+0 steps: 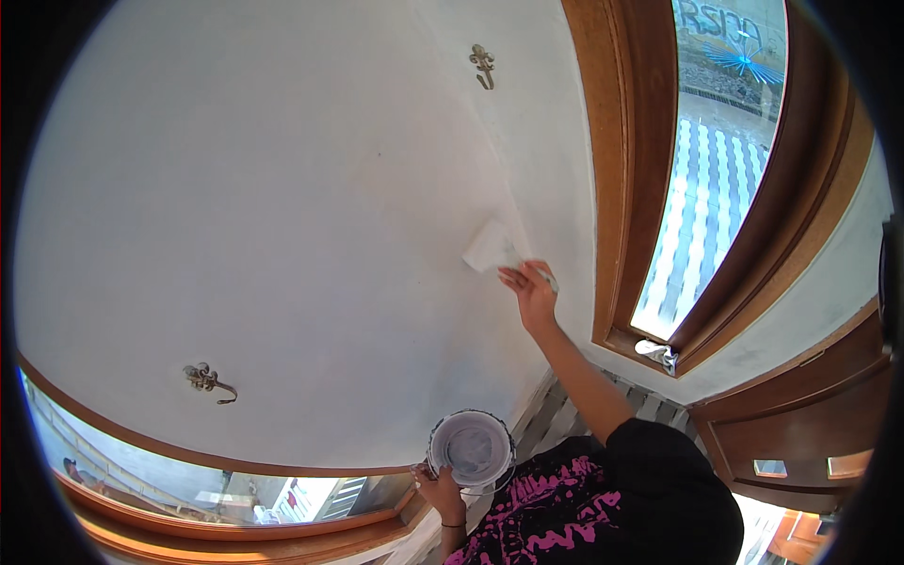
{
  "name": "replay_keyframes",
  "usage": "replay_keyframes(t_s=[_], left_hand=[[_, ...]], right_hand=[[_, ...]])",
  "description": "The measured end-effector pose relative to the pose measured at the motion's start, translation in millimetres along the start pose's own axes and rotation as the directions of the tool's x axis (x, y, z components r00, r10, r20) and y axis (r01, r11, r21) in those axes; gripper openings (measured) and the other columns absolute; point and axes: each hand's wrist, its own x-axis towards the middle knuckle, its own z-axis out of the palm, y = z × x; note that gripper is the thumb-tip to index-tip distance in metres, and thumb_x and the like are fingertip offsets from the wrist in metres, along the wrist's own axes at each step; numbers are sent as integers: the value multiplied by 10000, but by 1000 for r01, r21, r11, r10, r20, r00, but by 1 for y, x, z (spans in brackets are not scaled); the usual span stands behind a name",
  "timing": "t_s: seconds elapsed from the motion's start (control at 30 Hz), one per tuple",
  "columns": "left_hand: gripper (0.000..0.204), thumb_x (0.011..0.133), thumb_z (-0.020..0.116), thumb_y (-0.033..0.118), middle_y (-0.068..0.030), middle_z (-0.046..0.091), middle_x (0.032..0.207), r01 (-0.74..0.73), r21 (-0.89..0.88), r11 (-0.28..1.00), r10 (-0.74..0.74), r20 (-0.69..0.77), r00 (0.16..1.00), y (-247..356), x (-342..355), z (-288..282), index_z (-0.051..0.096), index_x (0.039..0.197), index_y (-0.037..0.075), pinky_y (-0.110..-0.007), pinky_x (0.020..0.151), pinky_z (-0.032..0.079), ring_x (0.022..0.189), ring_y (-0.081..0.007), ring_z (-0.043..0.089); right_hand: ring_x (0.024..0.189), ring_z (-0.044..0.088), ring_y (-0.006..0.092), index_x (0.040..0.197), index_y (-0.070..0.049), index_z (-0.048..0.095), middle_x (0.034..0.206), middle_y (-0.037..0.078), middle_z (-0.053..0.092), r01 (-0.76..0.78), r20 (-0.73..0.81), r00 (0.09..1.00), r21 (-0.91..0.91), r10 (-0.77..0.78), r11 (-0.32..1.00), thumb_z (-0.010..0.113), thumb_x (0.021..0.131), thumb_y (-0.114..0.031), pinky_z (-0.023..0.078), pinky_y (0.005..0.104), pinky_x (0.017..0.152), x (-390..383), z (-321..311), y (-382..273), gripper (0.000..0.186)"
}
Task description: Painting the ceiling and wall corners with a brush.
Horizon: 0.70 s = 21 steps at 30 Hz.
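Note:
In my right hand [534,290] I grip the handle of a wide paintbrush [491,247]. Its pale, paint-coated bristles lie against the white wall [311,207], close to the inner corner. My left hand [440,492] is closed on the rim of a round paint bucket [433,441], held low in front of my body. White paint shows inside it, and pale smears coat its inner side. Part of the brush handle is hidden behind my right fingers.
Ornate metal hooks stick out of the wall, one [482,66] high near the corner and another [209,381] at lower left. A wooden-framed window [720,188] stands at right, with a crumpled cloth [656,353] on its sill. Another window [226,504] runs along the lower left. A brown wooden door [800,424] is at right.

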Motion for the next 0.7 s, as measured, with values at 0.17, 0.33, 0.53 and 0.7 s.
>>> replay_keyframes(t_s=[0.17,0.33,0.53,0.7], left_hand=[[311,704,623,1,-81,449,904,36,-57,998,-34,42,999,-3,5,-7,435,951,-23,-307,818,380,863,-196,447],[324,701,628,-4,-83,464,925,25,-52,998,-23,45,999,17,0,-5,445,967,-31,-303,838,378,891,-199,456],[323,696,629,6,-84,473,937,23,-76,997,-23,1,1000,9,-8,-12,460,969,-31,-293,850,373,908,-195,452],[258,713,615,24,-85,469,911,-27,-45,999,27,4,1000,-8,-6,-19,456,911,-24,-300,821,384,869,-190,455]], right_hand=[[830,694,339,956,-24,533,864,136,624,-73,-147,987,-59,63,996,573,860,12,594,439,744,-28,-59,17,110],[703,683,263,918,-49,565,818,112,621,-187,-410,912,-386,14,904,588,815,-15,596,361,601,-23,-104,20,111],[581,612,185,846,-26,629,774,83,611,-171,-358,925,-694,-128,699,615,780,-48,576,310,527,-3,-32,15,71],[620,600,169,843,-8,624,764,72,593,-61,-181,979,-695,-92,716,621,771,-39,580,305,554,-8,115,-39,79]])
